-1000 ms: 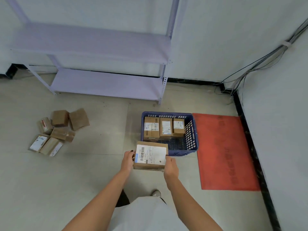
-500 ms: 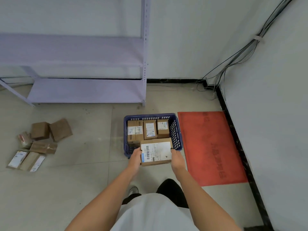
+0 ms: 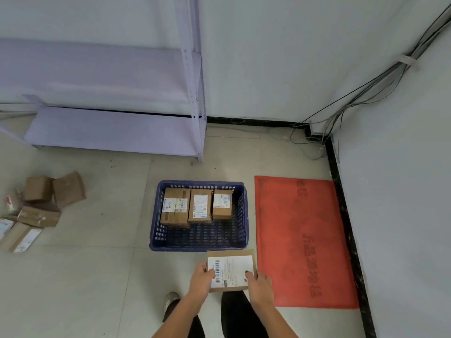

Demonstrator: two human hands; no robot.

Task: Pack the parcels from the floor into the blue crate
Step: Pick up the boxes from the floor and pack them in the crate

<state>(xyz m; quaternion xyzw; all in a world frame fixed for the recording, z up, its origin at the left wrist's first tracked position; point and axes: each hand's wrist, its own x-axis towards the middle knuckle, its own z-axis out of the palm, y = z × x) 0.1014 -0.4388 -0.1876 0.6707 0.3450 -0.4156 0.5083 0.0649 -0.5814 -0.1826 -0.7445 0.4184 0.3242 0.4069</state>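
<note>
A flat cardboard parcel point(image 3: 233, 268) with a white barcode label is held label up, just in front of the blue crate's near wall. My left hand point(image 3: 201, 281) grips its left edge and my right hand point(image 3: 260, 286) grips its right edge. The blue crate point(image 3: 199, 243) stands on the floor with three labelled parcels point(image 3: 197, 207) side by side along its far wall; its near half shows bare mesh. Several more brown parcels point(image 3: 36, 208) lie in a loose heap on the floor at the far left.
A red mat point(image 3: 302, 240) lies right of the crate, against the black skirting of the right wall. A pale metal shelf rack point(image 3: 117, 128) stands behind the crate to the left. Cables point(image 3: 317, 132) trail in the corner. My shoe point(image 3: 170, 301) is below the parcel.
The view has come closer to the crate and tilted down. The parcel in both hands now sits lower in view, in front of the crate's near wall rather than over its rim.
</note>
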